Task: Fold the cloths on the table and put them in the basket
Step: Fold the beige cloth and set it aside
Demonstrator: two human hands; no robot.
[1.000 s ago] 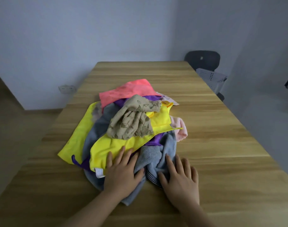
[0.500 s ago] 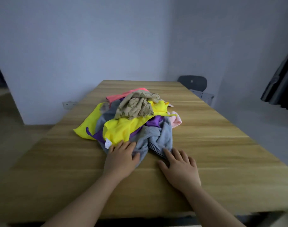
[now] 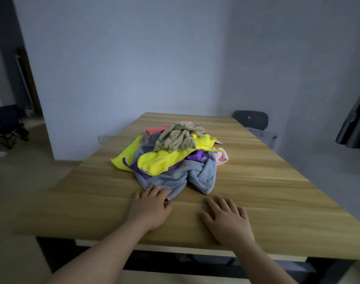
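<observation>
The fingers [image 3: 154, 190] of the left hand [image 3: 149, 210] lie straight and released on the near edge of the grey towel [image 3: 175, 177]. The right hand [image 3: 226, 219] rests flat on the bare desk [image 3: 277, 193], also released, just short of the cloths. The pile [image 3: 170, 158] sits mid-frame. It looks soft, light and tangled, so pinching one loose towel corner and drawing it free seems best. The wooden desk looks smooth. A chair [image 3: 250, 119] stands at right; no basket shows.
</observation>
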